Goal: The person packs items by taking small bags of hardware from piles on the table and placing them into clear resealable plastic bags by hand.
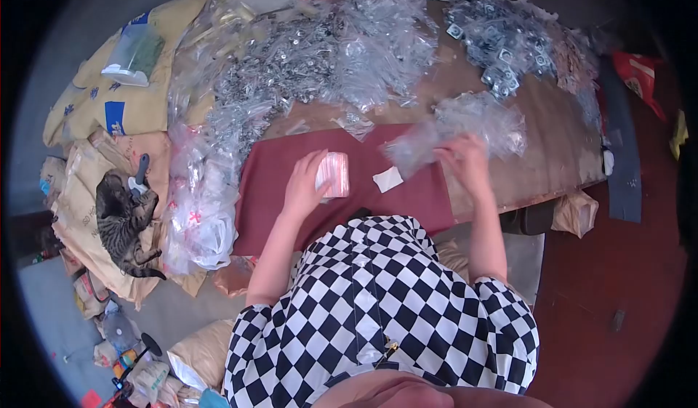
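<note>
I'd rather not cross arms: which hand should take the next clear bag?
Probably the right hand: it's beside the clear bags, while the left hand is at the pink stack.

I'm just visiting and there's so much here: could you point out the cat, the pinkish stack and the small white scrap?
Cat (119, 228): head view, on its striped side.
Pinkish stack (337, 174): head view, on its upper face.
White scrap (388, 180): head view, on its middle.
</note>
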### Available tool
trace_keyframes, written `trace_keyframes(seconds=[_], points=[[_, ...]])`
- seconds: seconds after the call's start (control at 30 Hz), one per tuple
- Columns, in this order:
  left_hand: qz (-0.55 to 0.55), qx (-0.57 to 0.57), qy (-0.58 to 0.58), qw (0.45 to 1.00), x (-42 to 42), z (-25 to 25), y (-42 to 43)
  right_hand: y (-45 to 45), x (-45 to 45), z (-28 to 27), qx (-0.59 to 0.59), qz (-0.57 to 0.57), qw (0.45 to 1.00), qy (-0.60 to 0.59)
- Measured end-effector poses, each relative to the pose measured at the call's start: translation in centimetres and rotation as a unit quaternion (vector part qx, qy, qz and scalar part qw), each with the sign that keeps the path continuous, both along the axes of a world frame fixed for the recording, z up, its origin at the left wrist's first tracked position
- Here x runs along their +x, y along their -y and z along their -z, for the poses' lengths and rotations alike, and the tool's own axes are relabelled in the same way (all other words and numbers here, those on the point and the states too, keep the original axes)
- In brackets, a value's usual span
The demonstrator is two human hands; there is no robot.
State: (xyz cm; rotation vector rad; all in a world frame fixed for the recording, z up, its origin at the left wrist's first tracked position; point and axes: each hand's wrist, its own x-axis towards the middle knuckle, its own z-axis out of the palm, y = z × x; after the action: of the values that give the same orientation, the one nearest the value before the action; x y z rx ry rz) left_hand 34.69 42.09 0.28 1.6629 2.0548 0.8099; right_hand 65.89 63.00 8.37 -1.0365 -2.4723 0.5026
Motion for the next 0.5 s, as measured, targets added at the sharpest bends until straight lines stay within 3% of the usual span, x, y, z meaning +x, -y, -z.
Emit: trace_keyframes(seconds=[0.13, 0.17, 0.23, 0.3, 0.37, 0.4, 0.5], points=[[0.014, -0.077, -0.100, 0.992, 0.8, 5.3, 4.4, -4.7, 7.5, 6.6, 0.011, 0.182, 0.981, 0.067], [0.010, -0.079, -0.099, 0.992, 0.8, 6.8, 5.0, -4.9, 7.0, 7.2, 0.010, 0.178, 0.982, 0.069], [0.004, -0.094, -0.124, 0.988, 0.8, 10.0, 5.7, -5.2, 4.4, 7.7, 0.173, 0.234, 0.956, 0.044], [-0.006, -0.081, -0.140, 0.987, 0.3, 11.5, 5.9, -4.7, -0.3, 8.1, 0.103, 0.122, 0.987, 0.018], [0.005, -0.053, -0.156, 0.986, -0.1, 11.6, 6.0, -5.3, -5.4, 12.5, 0.003, -0.020, 0.982, 0.186], [0.008, -0.054, -0.157, 0.986, -0.5, 11.4, 5.8, -3.5, -9.2, 11.3, 0.022, -0.069, 0.995, 0.069], [-0.022, -0.059, -0.083, 0.995, -1.3, 9.8, 5.7, -3.2, -16.7, 15.6, -0.037, -0.108, 0.992, 0.062]])
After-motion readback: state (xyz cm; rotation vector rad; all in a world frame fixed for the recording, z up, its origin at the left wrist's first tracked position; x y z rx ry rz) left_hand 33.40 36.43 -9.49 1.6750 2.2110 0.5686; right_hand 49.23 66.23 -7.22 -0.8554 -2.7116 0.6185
